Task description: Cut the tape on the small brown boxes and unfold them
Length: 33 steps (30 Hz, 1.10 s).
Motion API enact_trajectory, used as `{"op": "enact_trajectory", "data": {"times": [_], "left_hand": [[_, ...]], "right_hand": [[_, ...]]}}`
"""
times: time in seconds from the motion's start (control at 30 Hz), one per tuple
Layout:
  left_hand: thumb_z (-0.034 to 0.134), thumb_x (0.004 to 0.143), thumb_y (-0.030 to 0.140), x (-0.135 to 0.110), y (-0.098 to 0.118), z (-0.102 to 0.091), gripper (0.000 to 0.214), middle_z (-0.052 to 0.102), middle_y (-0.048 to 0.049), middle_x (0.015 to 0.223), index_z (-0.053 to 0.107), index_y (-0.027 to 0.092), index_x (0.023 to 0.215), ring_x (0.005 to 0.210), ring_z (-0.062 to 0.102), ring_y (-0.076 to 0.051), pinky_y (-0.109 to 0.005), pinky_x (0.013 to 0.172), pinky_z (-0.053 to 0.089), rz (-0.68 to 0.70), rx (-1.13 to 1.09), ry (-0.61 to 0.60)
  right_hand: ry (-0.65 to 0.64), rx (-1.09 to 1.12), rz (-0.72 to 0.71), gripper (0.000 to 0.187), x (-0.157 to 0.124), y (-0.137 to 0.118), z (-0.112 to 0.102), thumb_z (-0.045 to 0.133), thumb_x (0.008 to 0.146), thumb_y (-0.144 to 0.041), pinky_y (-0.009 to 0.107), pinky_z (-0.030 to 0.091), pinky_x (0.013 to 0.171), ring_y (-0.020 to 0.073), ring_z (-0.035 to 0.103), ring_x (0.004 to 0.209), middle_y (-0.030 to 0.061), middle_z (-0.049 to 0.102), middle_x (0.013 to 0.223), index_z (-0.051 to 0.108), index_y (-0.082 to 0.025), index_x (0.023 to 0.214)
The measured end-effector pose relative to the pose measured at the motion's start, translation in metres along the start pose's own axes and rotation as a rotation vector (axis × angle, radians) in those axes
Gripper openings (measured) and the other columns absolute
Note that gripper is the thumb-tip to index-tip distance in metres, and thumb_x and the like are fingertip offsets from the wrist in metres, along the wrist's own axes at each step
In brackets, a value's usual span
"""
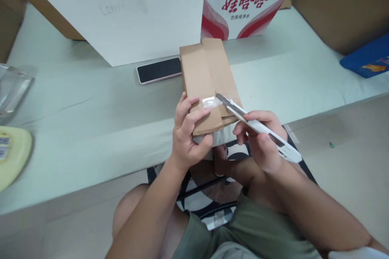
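While your left hand (193,131) is clamped around the near-left corner of the small cardboard box (197,73), thumb at the near edge, your right hand (264,141) has a white utility knife (287,151) pinched tight, blade pointing ten o'clock at the seam by the clear tape (209,102). Box is roughly mid-view, over the pale-green table's (130,129) near edge, phone (159,71) around nine o'clock, big white carton (152,8) at eleven, pale floor (340,178) at four.

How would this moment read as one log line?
left hand: holds box | right hand: holds knife, tip at tape | phone: lies left of box
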State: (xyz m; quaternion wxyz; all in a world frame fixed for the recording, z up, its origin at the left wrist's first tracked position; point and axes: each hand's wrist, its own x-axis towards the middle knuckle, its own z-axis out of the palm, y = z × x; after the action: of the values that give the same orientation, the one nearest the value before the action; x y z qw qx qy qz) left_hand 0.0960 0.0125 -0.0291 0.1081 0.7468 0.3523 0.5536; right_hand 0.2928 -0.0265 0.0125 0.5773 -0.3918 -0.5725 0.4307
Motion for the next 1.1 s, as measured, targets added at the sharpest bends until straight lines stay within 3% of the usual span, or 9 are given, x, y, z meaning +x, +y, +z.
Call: {"op": "enact_trajectory", "data": {"times": [0.2, 0.37, 0.53, 0.7, 0.93, 1.03, 1.1], "left_hand": [[0.055, 0.099, 0.042, 0.000, -0.003, -0.002, 0.036, 0.054, -0.0103, 0.145, 0.055, 0.031, 0.132, 0.144, 0.052, -0.029, -0.062, 0.129, 0.033, -0.013, -0.026, -0.038], [0.055, 0.097, 0.042, 0.002, -0.009, -0.004, 0.036, 0.054, -0.0109, 0.147, 0.054, 0.032, 0.132, 0.143, 0.054, -0.031, -0.062, 0.126, 0.038, -0.013, -0.079, -0.054], [0.057, 0.095, 0.039, 0.003, -0.010, -0.009, 0.037, 0.053, -0.0123, 0.153, 0.057, 0.031, 0.131, 0.145, 0.053, -0.034, -0.058, 0.118, 0.046, -0.037, -0.115, -0.118], [0.057, 0.093, 0.036, 0.003, -0.008, -0.008, 0.035, 0.056, -0.0124, 0.152, 0.059, 0.030, 0.127, 0.142, 0.057, -0.032, -0.055, 0.116, 0.049, -0.045, -0.144, -0.099], [0.054, 0.096, 0.043, 0.003, -0.008, -0.006, 0.033, 0.057, -0.0130, 0.150, 0.062, 0.028, 0.124, 0.141, 0.058, -0.033, -0.054, 0.114, 0.050, -0.051, -0.175, -0.101], [0.054, 0.098, 0.048, 0.003, -0.014, -0.009, 0.035, 0.055, -0.0122, 0.152, 0.060, 0.031, 0.127, 0.143, 0.055, -0.034, -0.057, 0.116, 0.047, -0.082, -0.142, -0.066], [0.054, 0.099, 0.050, 0.001, -0.019, -0.011, 0.037, 0.053, -0.0117, 0.154, 0.057, 0.032, 0.131, 0.146, 0.053, -0.033, -0.058, 0.118, 0.045, -0.097, -0.122, -0.042]], "right_hand": [[0.023, 0.081, 0.103, 0.036, 0.004, -0.002, 0.008, 0.070, 0.093, -0.054, 0.025, 0.048, 0.045, 0.0122, 0.061, 0.053, 0.0022, 0.079, 0.083, 0.066, -0.024, 0.112], [0.043, 0.159, 0.088, 0.028, 0.006, -0.005, 0.003, 0.072, 0.090, -0.046, 0.023, 0.041, 0.039, 0.0119, 0.059, 0.047, 0.0020, 0.079, 0.073, 0.072, -0.022, 0.104], [0.015, 0.139, 0.092, 0.031, 0.008, -0.015, -0.005, 0.076, 0.083, -0.050, 0.025, 0.047, 0.040, 0.0139, 0.059, 0.044, 0.0032, 0.077, 0.066, 0.073, -0.021, 0.096], [-0.011, 0.183, 0.099, 0.025, 0.005, -0.019, -0.010, 0.076, 0.085, -0.043, 0.024, 0.048, 0.040, 0.0141, 0.062, 0.048, 0.0036, 0.079, 0.069, 0.077, -0.022, 0.098], [-0.050, 0.154, -0.001, 0.025, 0.006, -0.017, -0.014, 0.069, 0.088, -0.045, 0.027, 0.046, 0.037, 0.0173, 0.061, 0.042, 0.0040, 0.074, 0.058, 0.079, -0.022, 0.089], [-0.100, 0.129, -0.128, 0.032, 0.007, -0.020, -0.014, 0.058, 0.094, -0.044, 0.031, 0.045, 0.041, 0.0177, 0.057, 0.040, 0.0041, 0.069, 0.052, 0.078, -0.023, 0.080], [-0.083, 0.137, -0.182, 0.031, 0.008, -0.021, -0.017, 0.056, 0.094, -0.045, 0.031, 0.044, 0.043, 0.0174, 0.055, 0.040, 0.0021, 0.066, 0.051, 0.079, -0.025, 0.085]]}}
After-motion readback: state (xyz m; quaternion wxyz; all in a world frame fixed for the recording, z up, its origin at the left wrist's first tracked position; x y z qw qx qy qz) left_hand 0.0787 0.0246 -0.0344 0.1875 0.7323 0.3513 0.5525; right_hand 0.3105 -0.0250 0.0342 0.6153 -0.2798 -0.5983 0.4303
